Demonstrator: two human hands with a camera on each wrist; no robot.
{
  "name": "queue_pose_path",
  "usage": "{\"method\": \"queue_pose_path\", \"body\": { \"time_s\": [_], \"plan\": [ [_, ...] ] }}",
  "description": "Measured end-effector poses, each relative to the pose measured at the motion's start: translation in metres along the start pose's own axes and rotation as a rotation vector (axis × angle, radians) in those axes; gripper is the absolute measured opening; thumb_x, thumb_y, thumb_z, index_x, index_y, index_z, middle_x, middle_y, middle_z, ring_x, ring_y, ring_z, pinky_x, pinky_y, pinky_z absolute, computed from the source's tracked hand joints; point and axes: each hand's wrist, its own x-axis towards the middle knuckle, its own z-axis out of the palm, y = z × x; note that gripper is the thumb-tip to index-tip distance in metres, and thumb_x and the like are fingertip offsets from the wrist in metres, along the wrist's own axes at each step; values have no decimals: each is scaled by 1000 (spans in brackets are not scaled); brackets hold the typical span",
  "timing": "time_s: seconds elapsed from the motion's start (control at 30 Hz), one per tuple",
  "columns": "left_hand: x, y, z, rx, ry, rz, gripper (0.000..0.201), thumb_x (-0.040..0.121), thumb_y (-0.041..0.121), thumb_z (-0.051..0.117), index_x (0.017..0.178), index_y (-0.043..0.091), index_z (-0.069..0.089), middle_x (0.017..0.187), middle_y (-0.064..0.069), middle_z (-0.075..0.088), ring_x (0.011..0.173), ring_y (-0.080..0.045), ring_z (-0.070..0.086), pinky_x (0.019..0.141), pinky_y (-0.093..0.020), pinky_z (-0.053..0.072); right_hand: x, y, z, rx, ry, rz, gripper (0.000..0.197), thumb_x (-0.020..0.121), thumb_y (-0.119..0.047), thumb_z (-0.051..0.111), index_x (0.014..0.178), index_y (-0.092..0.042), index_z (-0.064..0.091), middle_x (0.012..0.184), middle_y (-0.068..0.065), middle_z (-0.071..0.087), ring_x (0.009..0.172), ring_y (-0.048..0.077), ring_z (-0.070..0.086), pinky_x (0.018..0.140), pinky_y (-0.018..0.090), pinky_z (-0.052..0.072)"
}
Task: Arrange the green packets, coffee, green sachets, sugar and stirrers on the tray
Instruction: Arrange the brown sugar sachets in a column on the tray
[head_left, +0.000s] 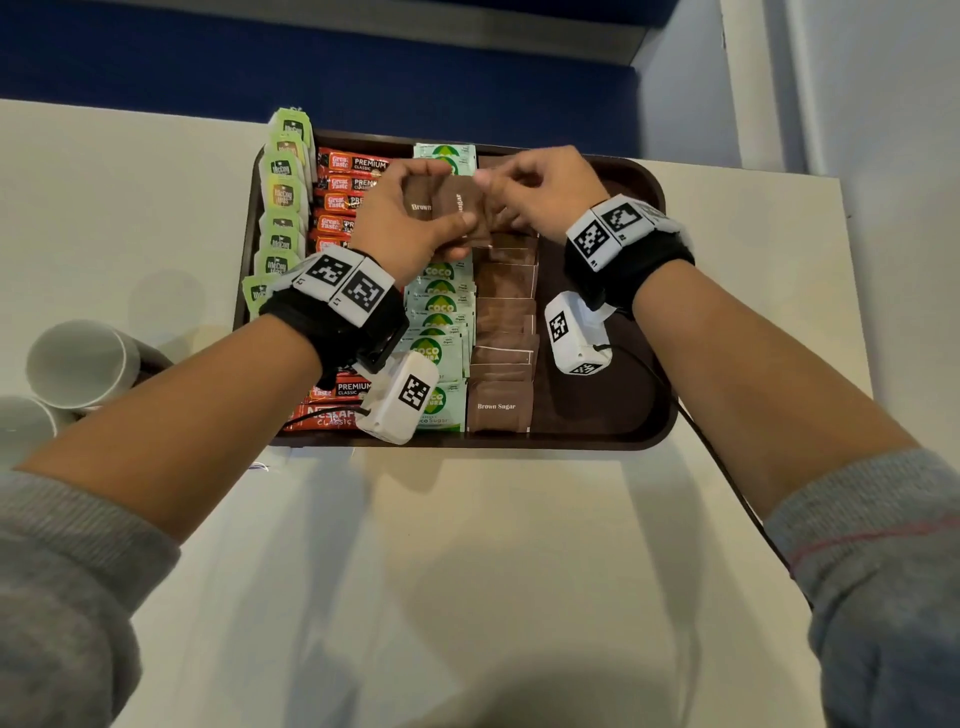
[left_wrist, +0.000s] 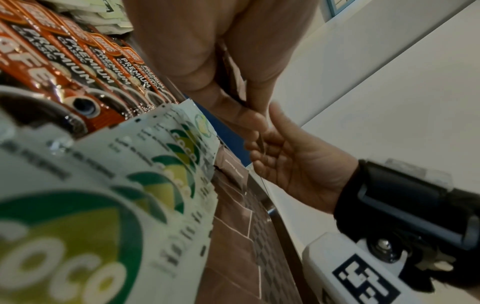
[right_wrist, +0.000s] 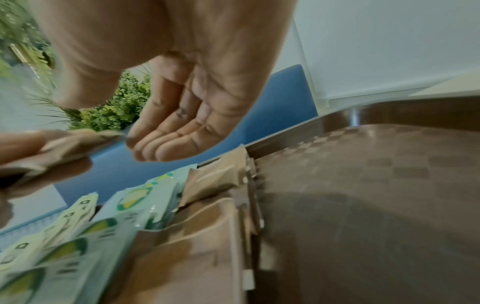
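Observation:
A dark brown tray (head_left: 597, 415) holds rows, left to right: green tea packets (head_left: 283, 197), red coffee sticks (head_left: 343, 187), green coco sugar sachets (head_left: 441, 312) and brown sugar sachets (head_left: 504, 322). Above the tray's far half, my left hand (head_left: 436, 200) grips a small stack of brown sugar sachets (head_left: 457, 208). My right hand (head_left: 493, 192) pinches the stack's right edge. The right wrist view shows that stack (right_wrist: 67, 148) meeting my right fingertips (right_wrist: 135, 144). The tray's right strip is bare. No stirrers are in view.
Two white cups (head_left: 78, 364) lie on the white table (head_left: 467, 571) left of the tray. The table's right edge runs close beside the tray. A blue wall panel (head_left: 363, 78) stands behind it. A black cable (head_left: 727, 478) trails from my right wrist.

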Motion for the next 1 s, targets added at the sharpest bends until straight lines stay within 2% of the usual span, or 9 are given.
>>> {"method": "queue_pose_path", "body": {
  "time_s": [0.1, 0.27, 0.33, 0.4, 0.5, 0.6, 0.73, 0.87, 1.0],
  "plan": [
    [-2, 1, -1, 52, -11, 6, 48, 75, 3, 77, 113, 14, 51, 120, -11, 59, 86, -23, 70, 56, -23, 56, -1, -7, 3, 65, -71, -19, 27, 81, -34, 71, 98, -14, 68, 79, -2, 65, 70, 10, 64, 67, 24, 56],
    [-4, 2, -1, 52, -8, -13, 38, 75, 7, 77, 100, 19, 51, 96, -7, 65, 51, -10, 64, 46, -19, 51, -2, -11, 2, 176, -60, 6, 15, 80, -14, 74, 91, -9, 64, 71, -1, 59, 53, 0, 60, 54, 15, 50],
    [-3, 1, -1, 46, 13, -18, 32, 78, 8, 76, 94, 21, 52, 87, -4, 66, 45, -8, 61, 44, -19, 50, -3, -10, 0, 258, -10, 33, 12, 82, -9, 71, 82, -11, 59, 70, 2, 60, 49, 2, 61, 50, 14, 50],
    [-1, 0, -1, 44, 29, -26, 25, 82, 10, 73, 96, 18, 53, 83, -5, 66, 44, -8, 61, 44, -18, 50, -1, -7, -3, 333, 37, 43, 16, 84, -6, 68, 78, -13, 55, 72, 4, 61, 52, 5, 63, 51, 15, 51],
    [0, 0, 0, 51, 53, -28, 21, 86, 11, 68, 101, 14, 54, 76, -4, 65, 43, -8, 60, 43, -19, 50, 0, -3, -7, 337, -7, 39, 15, 85, -5, 67, 84, -15, 56, 71, 4, 60, 54, 5, 63, 55, 20, 55],
    [2, 1, 0, 85, 50, -28, 21, 85, 10, 69, 100, 14, 56, 77, -4, 65, 41, -8, 58, 43, -19, 50, 0, -2, -11, 194, -53, -16, 8, 85, -17, 69, 90, -16, 63, 78, -1, 63, 69, 7, 65, 67, 24, 56],
    [4, 1, 0, 132, 59, -30, 19, 85, 11, 69, 100, 14, 57, 82, -2, 66, 42, -7, 58, 44, -19, 51, 5, 3, -16, 9, 32, -46, 9, 82, -30, 70, 85, -21, 70, 77, -7, 65, 77, 13, 64, 78, 28, 55],
    [6, 1, -2, 103, 94, -37, 17, 88, 8, 65, 102, 10, 56, 81, -3, 66, 43, -6, 58, 47, -19, 53, 11, 19, -17, 4, 139, 67, 7, 83, -22, 71, 86, -17, 66, 72, -3, 65, 70, 18, 68, 74, 27, 57],
    [6, 1, -6, 101, 87, -38, 17, 88, 7, 64, 103, 10, 55, 82, -2, 65, 44, -6, 59, 49, -19, 54, 11, 32, -14, -37, 202, 179, 14, 87, -20, 66, 96, -8, 65, 66, -4, 61, 57, 8, 59, 70, 21, 55]
  ]
}}
